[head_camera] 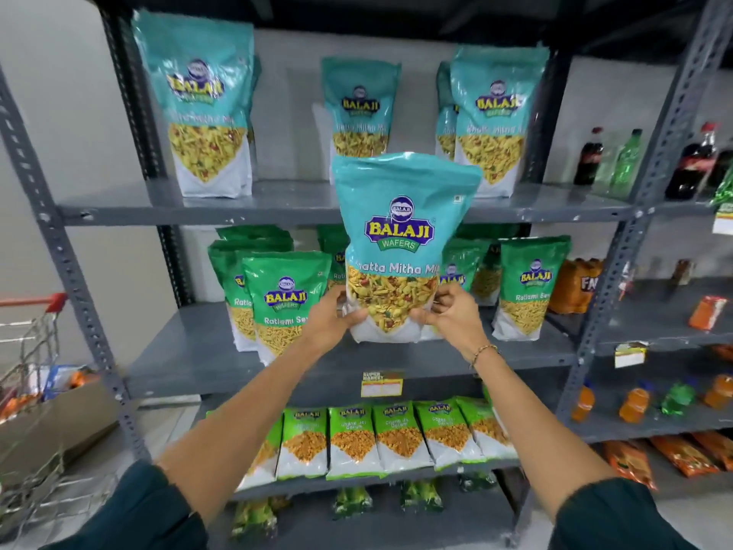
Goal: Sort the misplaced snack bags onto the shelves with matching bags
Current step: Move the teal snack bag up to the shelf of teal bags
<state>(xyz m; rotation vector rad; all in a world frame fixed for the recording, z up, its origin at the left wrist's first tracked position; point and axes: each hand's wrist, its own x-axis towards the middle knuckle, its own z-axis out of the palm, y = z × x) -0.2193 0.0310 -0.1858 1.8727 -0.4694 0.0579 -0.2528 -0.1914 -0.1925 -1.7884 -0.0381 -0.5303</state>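
A teal Khatta Mitha Mix bag [400, 232] is held upright in front of the middle shelf [190, 351]. My left hand [331, 317] grips its lower left corner and my right hand [450, 313] grips its lower right corner. Matching teal bags stand on the upper shelf [293, 202]: one at the left [202, 109], one in the middle [359, 113] and a pair at the right [496, 117]. Green Ratlami Sev bags [283, 303] fill the middle shelf on both sides of the held bag, with more of them [531, 283] at the right.
Light green snack bags [353, 438] lie on the shelf below. A second rack at the right holds soda bottles [591, 156] and orange packets [710, 311]. A shopping cart [27, 339] and a cardboard box [59, 422] stand at the left.
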